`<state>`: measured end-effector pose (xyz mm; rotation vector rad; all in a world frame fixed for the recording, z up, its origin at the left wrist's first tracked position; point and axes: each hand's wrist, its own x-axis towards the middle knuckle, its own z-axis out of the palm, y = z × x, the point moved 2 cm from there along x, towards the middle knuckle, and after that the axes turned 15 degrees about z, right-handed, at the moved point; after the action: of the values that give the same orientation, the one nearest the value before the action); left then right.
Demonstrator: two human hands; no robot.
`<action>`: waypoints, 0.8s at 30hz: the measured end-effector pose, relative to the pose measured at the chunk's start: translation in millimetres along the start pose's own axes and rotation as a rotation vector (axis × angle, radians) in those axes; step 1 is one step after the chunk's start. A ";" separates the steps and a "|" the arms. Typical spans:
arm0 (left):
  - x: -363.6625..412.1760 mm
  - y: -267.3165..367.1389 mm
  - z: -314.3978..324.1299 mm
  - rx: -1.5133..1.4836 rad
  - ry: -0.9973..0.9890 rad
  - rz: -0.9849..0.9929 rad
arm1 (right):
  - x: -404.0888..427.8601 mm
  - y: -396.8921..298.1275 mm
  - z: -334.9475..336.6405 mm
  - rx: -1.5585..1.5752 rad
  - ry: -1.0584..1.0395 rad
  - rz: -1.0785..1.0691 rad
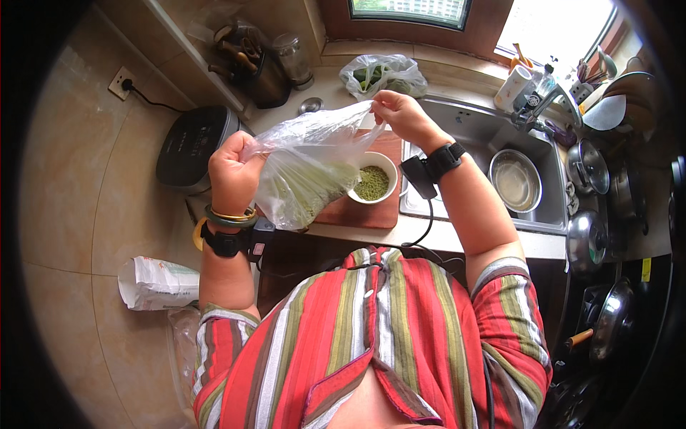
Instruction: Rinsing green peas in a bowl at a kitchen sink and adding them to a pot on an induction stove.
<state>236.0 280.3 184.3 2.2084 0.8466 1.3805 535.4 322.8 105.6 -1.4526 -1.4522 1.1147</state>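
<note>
A clear plastic bag [305,171] with green beans in its lower part hangs between my two hands. My left hand [236,169] is closed on one side of the bag's mouth. With my fingertips, my right hand [399,118] pinches the opposite edge, higher up and farther right. Just right of the bag's bulge, a white bowl [394,170] holding green mung beans [373,183] sits on a wooden cutting board [370,217]. The bag covers part of the board and the bowl's left rim.
At right is a steel sink [477,120] with a metal basin [515,180] inside. A black appliance [193,145] and a knife block [265,80] stand at left. Behind lies a bag of green vegetables [383,75]. Several pots and lids line the right side.
</note>
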 end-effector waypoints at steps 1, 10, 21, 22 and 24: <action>-0.1 -0.1 -0.3 -0.002 0.003 -0.007 | 1.3 2.2 1.8 -0.001 -0.001 -0.001; -2.1 -7.0 -6.9 -0.011 0.015 -0.007 | 1.0 -3.0 3.5 0.010 -0.045 0.029; -24.6 -47.0 -29.7 -0.081 0.098 -0.096 | -12.6 -39.7 16.2 -0.010 -0.094 0.023; -29.2 -56.4 -32.3 -0.107 0.103 -0.097 | -13.1 -43.5 19.2 -0.014 -0.097 0.027; -38.6 -75.0 -35.8 -0.138 0.116 -0.101 | -13.2 -50.7 24.8 -0.032 -0.116 0.019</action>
<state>169.9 310.1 128.1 1.9718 0.8624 1.4834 496.6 310.3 146.8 -1.4475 -1.5451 1.2097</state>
